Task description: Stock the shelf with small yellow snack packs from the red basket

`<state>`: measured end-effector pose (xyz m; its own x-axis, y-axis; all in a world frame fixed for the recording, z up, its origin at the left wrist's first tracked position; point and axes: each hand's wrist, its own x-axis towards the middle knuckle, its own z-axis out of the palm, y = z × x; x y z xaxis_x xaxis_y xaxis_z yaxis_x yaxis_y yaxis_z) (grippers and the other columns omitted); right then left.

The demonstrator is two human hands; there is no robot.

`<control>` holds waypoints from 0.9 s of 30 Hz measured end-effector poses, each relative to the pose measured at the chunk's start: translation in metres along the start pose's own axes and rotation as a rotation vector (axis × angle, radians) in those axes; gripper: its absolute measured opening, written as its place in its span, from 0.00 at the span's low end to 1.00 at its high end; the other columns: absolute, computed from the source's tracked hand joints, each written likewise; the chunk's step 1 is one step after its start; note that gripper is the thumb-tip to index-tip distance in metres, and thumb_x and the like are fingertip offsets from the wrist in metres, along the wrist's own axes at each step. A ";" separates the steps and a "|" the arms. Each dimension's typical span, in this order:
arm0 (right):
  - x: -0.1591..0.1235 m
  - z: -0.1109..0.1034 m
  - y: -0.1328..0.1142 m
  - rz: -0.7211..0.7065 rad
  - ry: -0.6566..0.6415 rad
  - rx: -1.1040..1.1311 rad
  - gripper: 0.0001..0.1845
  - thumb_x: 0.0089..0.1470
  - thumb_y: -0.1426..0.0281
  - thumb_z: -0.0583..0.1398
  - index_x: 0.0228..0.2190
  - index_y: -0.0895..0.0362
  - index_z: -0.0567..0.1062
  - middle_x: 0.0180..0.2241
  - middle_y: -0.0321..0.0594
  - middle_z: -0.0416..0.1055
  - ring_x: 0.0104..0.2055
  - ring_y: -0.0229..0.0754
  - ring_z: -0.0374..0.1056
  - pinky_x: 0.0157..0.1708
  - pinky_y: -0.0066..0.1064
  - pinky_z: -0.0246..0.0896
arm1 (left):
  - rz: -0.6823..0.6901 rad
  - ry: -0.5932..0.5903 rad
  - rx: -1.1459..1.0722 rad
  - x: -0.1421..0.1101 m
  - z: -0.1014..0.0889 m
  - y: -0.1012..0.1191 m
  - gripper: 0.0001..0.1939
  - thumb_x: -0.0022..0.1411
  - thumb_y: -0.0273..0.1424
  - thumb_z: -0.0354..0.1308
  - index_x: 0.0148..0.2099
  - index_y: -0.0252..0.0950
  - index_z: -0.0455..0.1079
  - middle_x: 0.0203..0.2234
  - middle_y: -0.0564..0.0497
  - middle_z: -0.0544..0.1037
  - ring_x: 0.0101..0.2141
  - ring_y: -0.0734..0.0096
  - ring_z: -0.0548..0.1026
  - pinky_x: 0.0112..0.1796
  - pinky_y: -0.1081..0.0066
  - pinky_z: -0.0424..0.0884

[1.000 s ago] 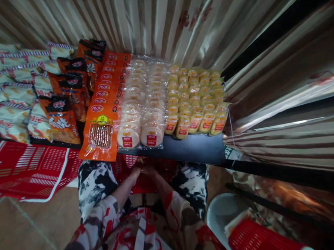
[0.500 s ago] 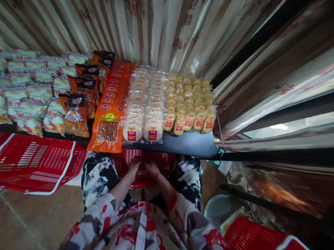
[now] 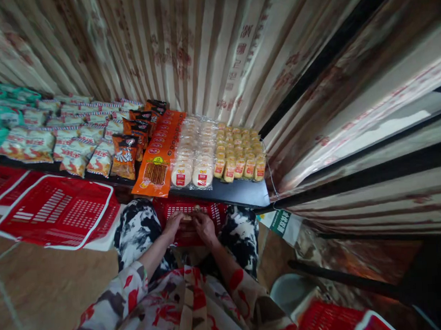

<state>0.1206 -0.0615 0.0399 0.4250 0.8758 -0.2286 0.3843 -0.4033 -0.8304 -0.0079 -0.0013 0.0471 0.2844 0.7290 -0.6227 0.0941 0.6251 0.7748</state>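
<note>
Left hand (image 3: 174, 221) and right hand (image 3: 205, 225) parted slightly over the red basket (image 3: 219, 212); cannot tell whether fingers (image 3: 198, 216) grip anything.

Dim, slightly blurred, murky shadows; stretched edges

Packaged snacks (image 3: 124, 155) in rows on a dark shelf (image 3: 240, 192).

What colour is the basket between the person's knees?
The basket is red; the head view, the only one here, shows it best.
</note>
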 end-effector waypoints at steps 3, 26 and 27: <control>-0.002 -0.014 -0.007 -0.079 0.053 -0.076 0.09 0.48 0.67 0.58 0.31 0.53 0.78 0.34 0.41 0.73 0.41 0.44 0.66 0.46 0.36 0.60 | 0.030 -0.061 0.023 -0.009 -0.003 0.016 0.09 0.45 0.33 0.53 0.31 0.37 0.68 0.27 0.52 0.72 0.30 0.69 0.71 0.25 0.75 0.67; -0.018 -0.037 -0.032 -0.004 -0.200 0.632 0.25 0.38 0.51 0.63 0.35 0.54 0.73 0.32 0.40 0.77 0.35 0.45 0.74 0.40 0.40 0.67 | 0.146 -0.213 -0.198 -0.041 0.020 0.053 0.15 0.46 0.38 0.62 0.34 0.34 0.69 0.26 0.52 0.76 0.24 0.75 0.73 0.26 0.75 0.68; -0.018 -0.037 -0.032 -0.001 -0.176 0.633 0.25 0.37 0.51 0.64 0.35 0.54 0.73 0.32 0.40 0.77 0.34 0.45 0.74 0.40 0.40 0.68 | 0.140 -0.215 -0.200 -0.041 0.021 0.053 0.15 0.45 0.37 0.63 0.34 0.34 0.68 0.26 0.52 0.76 0.25 0.74 0.73 0.26 0.75 0.68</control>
<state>0.1308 -0.0737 0.0894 0.2643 0.9281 -0.2624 -0.1944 -0.2152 -0.9570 0.0058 -0.0041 0.1163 0.4786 0.7493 -0.4578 -0.1432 0.5810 0.8012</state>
